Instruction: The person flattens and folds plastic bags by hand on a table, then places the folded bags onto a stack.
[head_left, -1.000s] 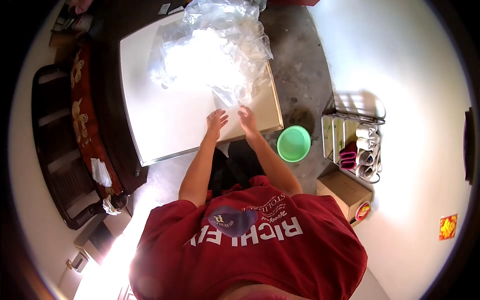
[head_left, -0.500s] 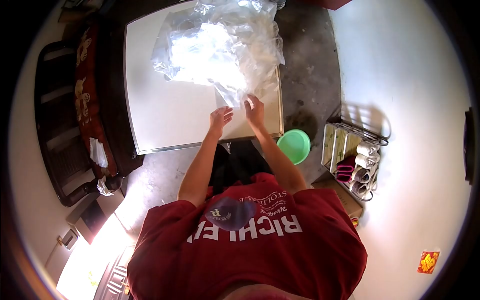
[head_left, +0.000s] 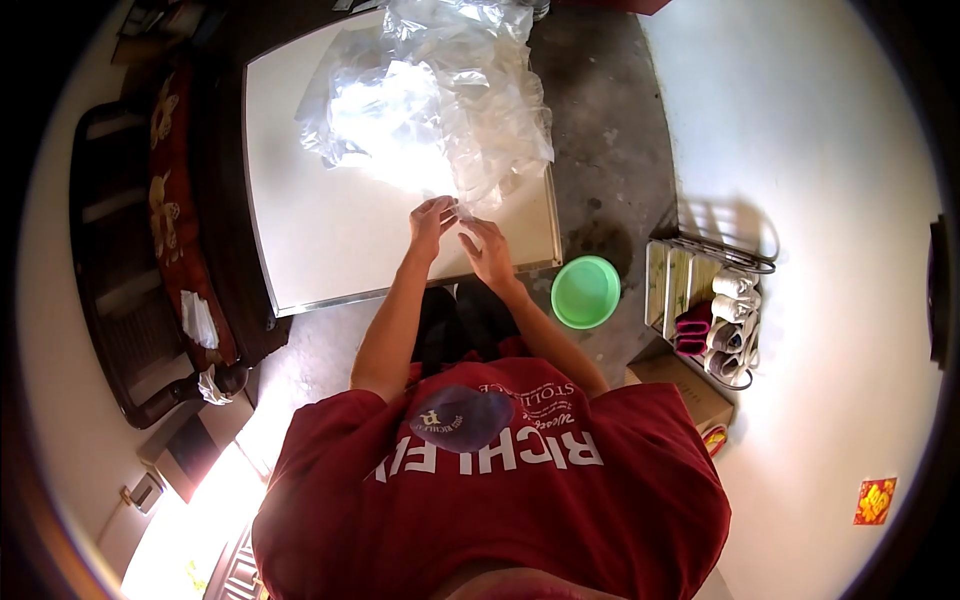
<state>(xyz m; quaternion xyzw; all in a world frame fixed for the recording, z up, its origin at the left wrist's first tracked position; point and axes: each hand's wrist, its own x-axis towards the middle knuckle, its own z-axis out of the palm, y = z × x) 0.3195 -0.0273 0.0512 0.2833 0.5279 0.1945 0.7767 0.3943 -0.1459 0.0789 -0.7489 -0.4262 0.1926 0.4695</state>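
Note:
A crumpled heap of clear plastic bags [head_left: 490, 110] lies over the far part of the white tabletop [head_left: 330, 240], with strong glare on its left side. My left hand [head_left: 430, 227] is closed, its fingertips pinching the near edge of a plastic bag. Just to the right, my right hand [head_left: 488, 255] has its thumb and fingers apart, the fingertips close to that same edge. Whether they touch the film is hard to make out.
A green basin [head_left: 586, 292] stands on the floor right of the table. Further right is a rack [head_left: 672, 285] with shoes [head_left: 735, 310], beside a cardboard box [head_left: 690, 395]. A dark wooden bench [head_left: 110, 250] runs along the left.
My left hand has moved up to the edge of the plastic and closed on it. My right hand has come down and left, its fingers now apart. The near plastic has shifted slightly left.

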